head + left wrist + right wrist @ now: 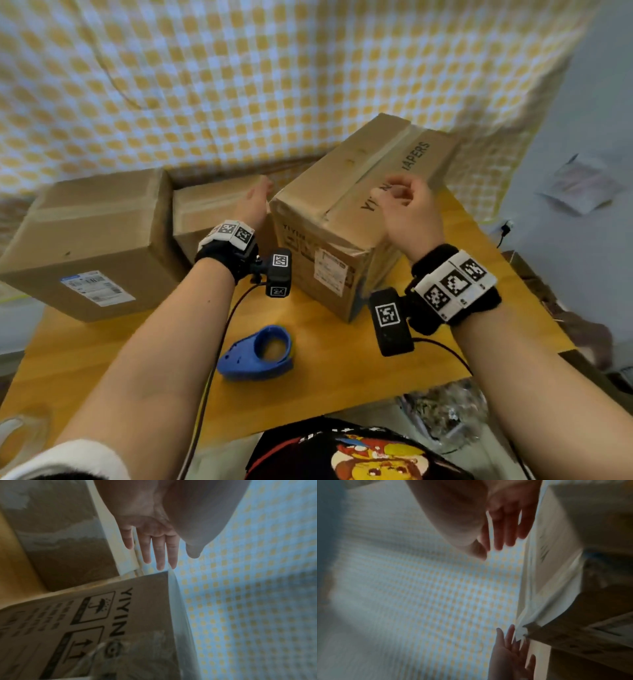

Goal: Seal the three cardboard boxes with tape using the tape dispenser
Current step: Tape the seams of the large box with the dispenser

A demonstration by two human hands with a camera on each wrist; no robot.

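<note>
Three cardboard boxes stand on the wooden table (342,370). The left box (89,240) and the small middle box (212,209) each show a tape strip across the top. The large printed box (346,212) stands at the right, with tape along its top seam. My left hand (255,202) reaches with straight fingers (157,550) beside the printed box's (102,615) far left corner and holds nothing. Hovering over that box's top, my right hand (404,202) has loosely bent fingers (503,534) and is empty. The blue tape dispenser (257,353) lies on the table near me, untouched.
A yellow-and-white checked cloth (239,85) hangs close behind the boxes. Cables (219,342) run from both wrist cameras across the table's front. A clear bag of small items (445,414) sits at the front right edge. Papers (579,185) lie beyond the table's right side.
</note>
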